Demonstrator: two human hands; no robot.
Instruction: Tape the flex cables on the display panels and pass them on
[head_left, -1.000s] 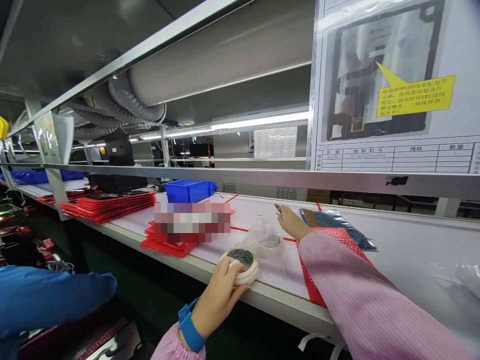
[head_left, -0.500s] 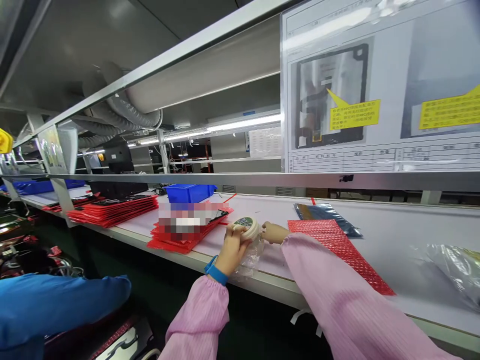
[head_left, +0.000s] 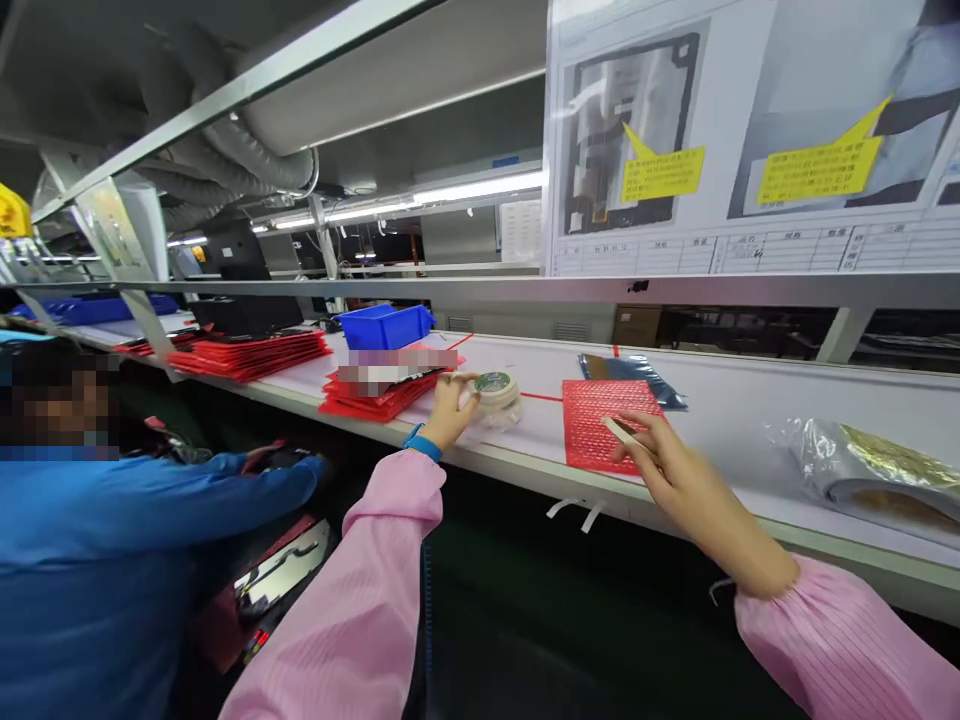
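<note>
My left hand (head_left: 448, 415) is at the left edge of a roll of cream masking tape (head_left: 496, 390), with thumb and fingers closed on its rim. Crumpled clear plastic (head_left: 501, 414) lies under and around the roll. My right hand (head_left: 664, 455) pinches a short cream strip of tape (head_left: 619, 431) between thumb and fingers. It hovers over the near right part of a red bubble-wrap bag (head_left: 592, 420), partly hiding it. Behind that bag lies a dark, shiny bag (head_left: 645, 380).
Left of the roll, red bubble bags (head_left: 375, 400) are stacked before a blue bin (head_left: 386, 327). A plastic-wrapped roll (head_left: 885, 480) lies at the right. Tape strips (head_left: 577, 510) hang from the bench edge (head_left: 525, 465). A co-worker in blue (head_left: 112, 560) is at the lower left.
My right hand has left the tape roll and moved right over the red bag, with a strip of tape in it. My left hand stays at the roll. The co-worker has come further into view.
</note>
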